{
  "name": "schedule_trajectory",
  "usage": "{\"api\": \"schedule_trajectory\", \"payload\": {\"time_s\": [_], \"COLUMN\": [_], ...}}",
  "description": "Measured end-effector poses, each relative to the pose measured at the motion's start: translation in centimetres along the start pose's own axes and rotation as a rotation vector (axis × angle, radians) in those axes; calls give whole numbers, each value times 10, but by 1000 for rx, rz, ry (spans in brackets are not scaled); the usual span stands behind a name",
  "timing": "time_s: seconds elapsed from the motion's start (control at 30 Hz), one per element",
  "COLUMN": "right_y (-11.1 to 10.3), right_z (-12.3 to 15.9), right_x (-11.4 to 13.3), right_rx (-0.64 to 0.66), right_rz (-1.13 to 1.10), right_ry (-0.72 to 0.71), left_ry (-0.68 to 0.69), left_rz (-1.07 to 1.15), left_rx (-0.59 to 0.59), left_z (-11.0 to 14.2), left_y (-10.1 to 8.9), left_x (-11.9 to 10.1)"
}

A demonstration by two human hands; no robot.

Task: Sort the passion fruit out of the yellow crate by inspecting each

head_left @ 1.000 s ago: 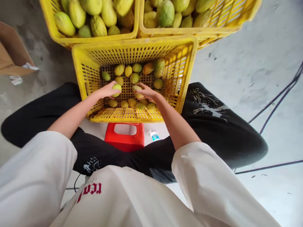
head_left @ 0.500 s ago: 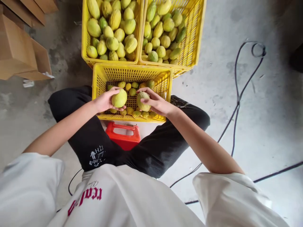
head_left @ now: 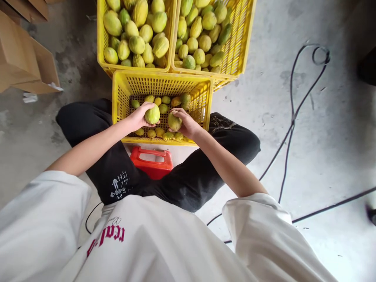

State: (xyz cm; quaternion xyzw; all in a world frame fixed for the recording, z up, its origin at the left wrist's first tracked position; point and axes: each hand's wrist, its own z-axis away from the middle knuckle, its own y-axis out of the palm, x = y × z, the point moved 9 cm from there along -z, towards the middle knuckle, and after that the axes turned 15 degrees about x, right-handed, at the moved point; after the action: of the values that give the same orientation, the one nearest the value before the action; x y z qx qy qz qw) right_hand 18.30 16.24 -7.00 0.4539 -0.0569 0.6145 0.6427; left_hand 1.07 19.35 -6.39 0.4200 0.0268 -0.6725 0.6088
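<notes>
My left hand (head_left: 139, 117) is closed around a round yellow-green melon-like fruit (head_left: 152, 114). Beside it, my right hand (head_left: 187, 123) grips a second, duller yellow-green melon-like fruit (head_left: 174, 122). Both are held above a yellow slatted crate (head_left: 162, 81), a small gap apart. Loose fruits lie on the crate floor along its far and near sides, among them a green-brown one (head_left: 185, 98) in the far right corner. My palms and some fingertips are hidden.
Beyond stand two fuller yellow crates of similar fruit, one left (head_left: 101, 39) and one right (head_left: 246, 43). A red plastic stool (head_left: 152, 166) sits between my legs. Cardboard boxes (head_left: 22, 55) are at the left; a black cable (head_left: 292, 125) crosses the floor at the right.
Both hands have come a little closer together, each still holding its fruit. The fruits have turned in the fingers, and the whole view has shifted slightly.
</notes>
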Motion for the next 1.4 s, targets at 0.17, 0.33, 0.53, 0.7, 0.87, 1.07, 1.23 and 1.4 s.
{"api": "schedule_trajectory", "payload": {"time_s": [0.17, 0.33, 0.53, 0.7, 0.87, 1.07, 1.23, 1.4], "right_y": [-1, -3, -2, -2, 2, 2, 11, 11], "right_z": [-5, -9, -13, -14, -14, -13, -17, -17], "right_x": [-2, -10, -19, -28, -34, -37, -32, -24], "right_rx": [-35, -102, -110, -133, -100, -117, -9, -9], "right_rz": [74, 178, 239, 315, 384, 278, 142, 56], "right_ry": [29, 102, 132, 170, 219, 250, 161, 80], "left_ry": [4, -54, -146, -170, -154, -88, -89, -69], "left_rz": [-71, -119, -209, -179, -97, -126, -109, -25], "left_rx": [48, -2, -55, -91, -90, -28, -62, -48], "left_z": [6, 9, 14, 12, 11, 14, 10, 7], "left_y": [3, 3, 2, -6, -11, -8, -16, -15], "left_x": [1, 8, 13, 18, 21, 14, 17, 20]}}
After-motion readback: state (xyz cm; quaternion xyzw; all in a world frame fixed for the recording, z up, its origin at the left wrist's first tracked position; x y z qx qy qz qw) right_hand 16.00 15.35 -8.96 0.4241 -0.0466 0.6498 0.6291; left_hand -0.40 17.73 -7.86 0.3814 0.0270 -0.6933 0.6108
